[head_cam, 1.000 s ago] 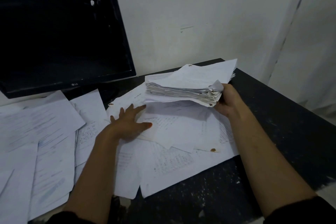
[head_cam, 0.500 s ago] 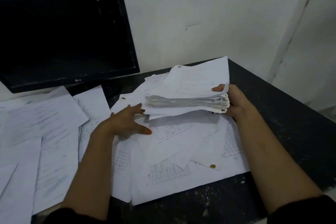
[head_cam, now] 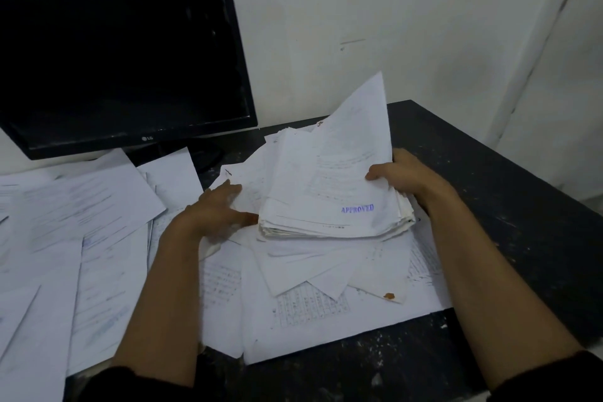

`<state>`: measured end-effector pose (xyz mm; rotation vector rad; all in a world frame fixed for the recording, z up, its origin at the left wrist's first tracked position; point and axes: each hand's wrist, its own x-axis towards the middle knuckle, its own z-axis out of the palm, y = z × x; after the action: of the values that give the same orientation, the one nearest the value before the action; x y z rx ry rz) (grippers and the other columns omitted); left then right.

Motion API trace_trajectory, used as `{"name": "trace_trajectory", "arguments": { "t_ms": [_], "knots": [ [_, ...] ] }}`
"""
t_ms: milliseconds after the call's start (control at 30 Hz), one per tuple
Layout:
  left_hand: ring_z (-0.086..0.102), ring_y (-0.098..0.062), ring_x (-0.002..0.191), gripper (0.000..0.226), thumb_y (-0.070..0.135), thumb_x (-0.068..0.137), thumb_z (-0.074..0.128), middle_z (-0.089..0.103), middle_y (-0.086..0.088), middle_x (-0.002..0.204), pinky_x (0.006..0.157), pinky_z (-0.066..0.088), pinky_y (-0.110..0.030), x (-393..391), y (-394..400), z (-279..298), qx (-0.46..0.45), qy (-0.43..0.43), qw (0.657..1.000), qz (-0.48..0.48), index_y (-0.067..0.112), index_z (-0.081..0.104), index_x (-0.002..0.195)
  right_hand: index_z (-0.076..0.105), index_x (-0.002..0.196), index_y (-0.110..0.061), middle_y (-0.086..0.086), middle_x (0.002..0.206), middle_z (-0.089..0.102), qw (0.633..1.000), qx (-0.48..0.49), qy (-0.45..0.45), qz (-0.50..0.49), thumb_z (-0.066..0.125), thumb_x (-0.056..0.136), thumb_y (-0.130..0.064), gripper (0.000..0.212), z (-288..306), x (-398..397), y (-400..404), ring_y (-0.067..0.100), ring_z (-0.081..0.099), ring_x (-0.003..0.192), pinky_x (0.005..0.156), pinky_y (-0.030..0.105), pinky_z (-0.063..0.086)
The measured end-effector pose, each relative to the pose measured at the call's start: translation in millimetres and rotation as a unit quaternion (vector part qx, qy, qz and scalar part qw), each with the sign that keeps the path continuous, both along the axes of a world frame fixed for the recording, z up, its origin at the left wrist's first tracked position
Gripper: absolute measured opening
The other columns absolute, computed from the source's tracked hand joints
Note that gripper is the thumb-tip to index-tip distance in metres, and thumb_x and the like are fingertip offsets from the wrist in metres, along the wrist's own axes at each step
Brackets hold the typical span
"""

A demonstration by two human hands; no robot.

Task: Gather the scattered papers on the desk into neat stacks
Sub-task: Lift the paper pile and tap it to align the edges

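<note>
On the dark worktop (head_cam: 489, 206), at its middle, the right hand (head_cam: 404, 178) holds a thick stack of papers (head_cam: 329, 192) tilted up, thumb on the top sheet stamped "APPROVED". The left hand (head_cam: 215, 209) touches the stack's left edge with relaxed fingers. Loose sheets (head_cam: 81, 222) lie under and left, below a black monitor (head_cam: 120, 52).
</note>
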<state>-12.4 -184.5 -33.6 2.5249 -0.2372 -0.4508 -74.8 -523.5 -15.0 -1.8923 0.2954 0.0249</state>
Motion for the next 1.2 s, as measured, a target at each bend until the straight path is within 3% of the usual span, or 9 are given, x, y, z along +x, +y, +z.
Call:
{"name": "trace_trajectory", "arguments": {
  "t_ms": [67,300,400,500,667,967,1033,1100,1200],
  "knots": [
    [0.018,-0.024,0.147,0.125,0.070,0.039,0.073,0.017,0.003,0.162,0.119,0.020,-0.047,1,1,-2,-0.006,-0.003,1.000,0.010,0.033,0.030,0.150,0.062,0.122,-0.017,0.003,0.119,0.066,1.000,-0.014,0.008,0.016,0.065,0.084,-0.011,0.039,3,0,2,0.025,0.063,0.105,0.097,0.045,0.050],
    [0.039,-0.025,0.137,0.093,0.047,0.054,0.085,0.041,0.001,0.150,0.115,0.021,-0.058,-4,-4,-2,-0.087,-0.083,0.990,0.069,0.037,0.045,0.138,0.056,0.129,-0.018,-0.001,0.119,0.064,0.999,0.018,-0.018,0.020,0.064,0.086,-0.009,0.044,9,-8,7,0.021,0.063,0.105,0.082,0.033,0.053],
    [0.048,-0.025,0.129,0.071,0.013,0.075,0.083,0.048,-0.003,0.144,0.108,0.036,-0.042,-5,-9,1,-0.204,-0.116,0.968,0.091,0.024,0.048,0.137,0.057,0.123,-0.021,-0.004,0.114,0.064,0.998,0.037,-0.037,0.020,0.064,0.086,-0.007,0.040,10,-9,8,0.018,0.063,0.102,0.079,0.032,0.053],
    [0.046,-0.025,0.130,0.072,0.001,0.082,0.074,0.045,-0.007,0.144,0.094,0.047,-0.037,-10,-20,8,-0.292,-0.117,0.938,0.147,0.015,0.038,0.143,0.059,0.125,-0.014,0.002,0.118,0.068,0.996,0.082,-0.035,0.014,0.066,0.083,-0.004,0.044,7,-6,4,0.023,0.067,0.101,0.088,0.041,0.055],
    [0.062,-0.031,0.101,0.072,-0.001,0.085,0.070,0.055,-0.018,0.130,0.071,0.054,-0.033,-9,-27,6,-0.318,-0.006,0.917,0.240,0.009,0.033,0.146,0.062,0.122,-0.012,0.006,0.114,0.070,0.992,0.122,-0.042,0.015,0.065,0.082,0.001,0.042,10,-11,-8,0.027,0.069,0.099,0.086,0.045,0.056],
    [0.064,-0.026,0.094,0.055,0.004,0.089,0.067,0.058,-0.014,0.123,0.070,0.055,-0.030,-10,-29,0,-0.331,0.000,0.904,0.272,0.009,0.044,0.138,0.059,0.125,-0.011,0.012,0.118,0.069,0.968,0.173,0.057,0.170,0.059,0.084,0.005,0.043,6,-14,-11,0.033,0.067,0.106,0.085,0.045,0.057],
    [0.063,-0.021,0.082,0.039,0.006,0.093,0.062,0.061,-0.014,0.114,0.066,0.053,-0.028,-11,-29,1,-0.343,0.003,0.900,0.270,0.006,0.050,0.130,0.058,0.126,-0.012,0.011,0.119,0.068,0.968,0.148,0.076,0.186,0.064,0.083,0.001,0.046,5,-13,-10,0.031,0.067,0.106,0.084,0.042,0.058],
    [0.064,-0.020,0.079,0.017,0.013,0.097,0.057,0.067,-0.014,0.104,0.077,0.055,-0.033,-9,-29,1,-0.345,0.009,0.901,0.263,0.004,0.060,0.111,0.059,0.125,-0.015,0.008,0.116,0.070,0.975,0.117,0.076,0.171,0.062,0.086,0.000,0.042,6,-11,-9,0.028,0.069,0.103,0.079,0.039,0.059],
    [0.065,-0.021,0.079,0.014,0.017,0.098,0.056,0.068,-0.010,0.093,0.086,0.054,-0.036,-8,-29,1,-0.343,0.012,0.902,0.261,0.011,0.062,0.088,0.060,0.118,-0.021,0.003,0.114,0.070,0.988,0.042,0.048,0.137,0.063,0.086,-0.003,0.037,10,-10,-6,0.025,0.068,0.100,0.078,0.036,0.057]
  ]
}}
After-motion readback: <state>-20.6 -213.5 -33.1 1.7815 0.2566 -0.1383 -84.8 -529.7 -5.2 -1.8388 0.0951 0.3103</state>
